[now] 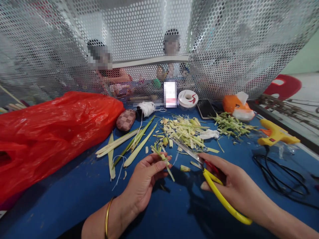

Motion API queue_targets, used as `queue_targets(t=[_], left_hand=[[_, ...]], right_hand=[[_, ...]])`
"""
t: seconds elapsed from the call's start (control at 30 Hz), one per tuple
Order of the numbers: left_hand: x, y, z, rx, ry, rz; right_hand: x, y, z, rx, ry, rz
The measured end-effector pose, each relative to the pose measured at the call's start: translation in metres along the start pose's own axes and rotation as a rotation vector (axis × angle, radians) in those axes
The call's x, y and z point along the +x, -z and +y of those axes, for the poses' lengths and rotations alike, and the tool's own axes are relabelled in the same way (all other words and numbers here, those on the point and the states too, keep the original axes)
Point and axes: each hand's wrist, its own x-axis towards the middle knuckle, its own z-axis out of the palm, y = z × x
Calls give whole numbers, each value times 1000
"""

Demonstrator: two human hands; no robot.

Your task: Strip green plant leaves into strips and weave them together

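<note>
Between the thumb and fingers of my left hand (147,176) is a small bundle of green plant strips (166,162), with the thread (176,157) hanging close by. My right hand (234,182) grips a pair of scissors (219,196) with yellow and red handles. Their metal blades (189,152) point up and left, over the edge of a heap of pale cut scraps (184,131). A short stalk piece (184,168) lies on the blue table between my hands. Longer leaf strips (141,146) rest to the left of the heap.
A red plastic bag (62,132) covers the left side. Behind are a thread spool (146,109), a checkered case (126,120), a lit phone (170,94), a tape roll (187,99), a dark phone (206,109) and tissues (238,106). A yellow glue gun (276,132) with cable sits right.
</note>
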Motion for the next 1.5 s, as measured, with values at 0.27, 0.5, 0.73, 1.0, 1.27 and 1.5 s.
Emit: queue_targets(t=[0.27,0.5,0.73,1.0,1.27,1.5], left_hand=[[2,3,-1,-36,-43,-15],[2,2,4,-71,-81,40],[1,1,9,-4,-85,37],[1,-3,11,48,-126,38],[1,0,9,109,-156,39],[2,0,9,111,-163,36]], right_hand=[[-2,2,-9,-161,272,-66],[-2,4,-4,-253,333,-79],[-1,5,-7,-252,345,-118],[-2,4,-3,-314,392,-77],[1,3,0,-475,518,3],[1,5,0,-500,558,14]])
